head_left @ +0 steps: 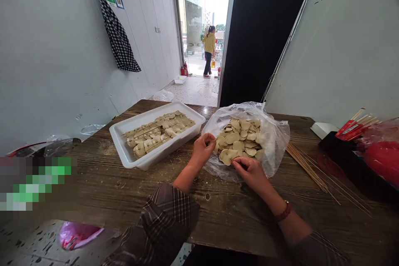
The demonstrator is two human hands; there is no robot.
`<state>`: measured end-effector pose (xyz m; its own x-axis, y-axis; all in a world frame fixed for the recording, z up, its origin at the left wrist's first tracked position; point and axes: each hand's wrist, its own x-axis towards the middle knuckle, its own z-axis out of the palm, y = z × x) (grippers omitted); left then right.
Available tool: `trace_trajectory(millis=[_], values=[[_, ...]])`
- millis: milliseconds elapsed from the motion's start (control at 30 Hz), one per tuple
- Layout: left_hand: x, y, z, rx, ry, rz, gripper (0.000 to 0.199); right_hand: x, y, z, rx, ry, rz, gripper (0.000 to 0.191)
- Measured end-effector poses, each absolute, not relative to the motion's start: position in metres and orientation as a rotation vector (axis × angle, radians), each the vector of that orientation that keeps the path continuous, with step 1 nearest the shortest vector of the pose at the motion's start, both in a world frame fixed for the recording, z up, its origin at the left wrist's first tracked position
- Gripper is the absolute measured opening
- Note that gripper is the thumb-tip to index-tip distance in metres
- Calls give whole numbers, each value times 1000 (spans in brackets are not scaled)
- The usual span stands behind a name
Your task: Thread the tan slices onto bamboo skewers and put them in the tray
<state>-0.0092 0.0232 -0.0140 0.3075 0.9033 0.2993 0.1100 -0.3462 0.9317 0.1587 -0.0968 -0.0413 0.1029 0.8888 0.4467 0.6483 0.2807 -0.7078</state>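
My left hand (204, 148) is at the left edge of a clear plastic bag (274, 133), its thumb and fingers pinched together; what is between them is too small to make out. My right hand (250, 171) pinches the edge of a thin, pale beige slice (227, 156) at the front of the bag. Many more loose slices (246, 126) lie heaped in the open bag. To the left stands a white plastic tub (131, 160) with rows of similar slices threaded on thin sticks (149, 131).
Bamboo skewers (307, 166) lie on the wooden table (174, 212) to the right of the bag. Further right are a dark box (332, 149) with red-wrapped sticks and a red plastic bag (383, 158). A person in yellow (209, 45) is beyond the doorway.
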Motion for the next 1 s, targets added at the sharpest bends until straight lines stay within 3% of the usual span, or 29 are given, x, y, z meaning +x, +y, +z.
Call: trace_trajectory(millis=[267, 567, 1000], values=[[-4, 16, -14, 1689, 833, 1069, 8, 160, -98, -39, -1455, -1592, 318, 26], [-1, 9, -6, 1049, 714, 1031, 46, 161, -99, -37, -1460, -1487, 344, 24], [8, -3, -10, 860, 420, 785, 39, 160, -101, -32, -1445, -1493, 355, 25]])
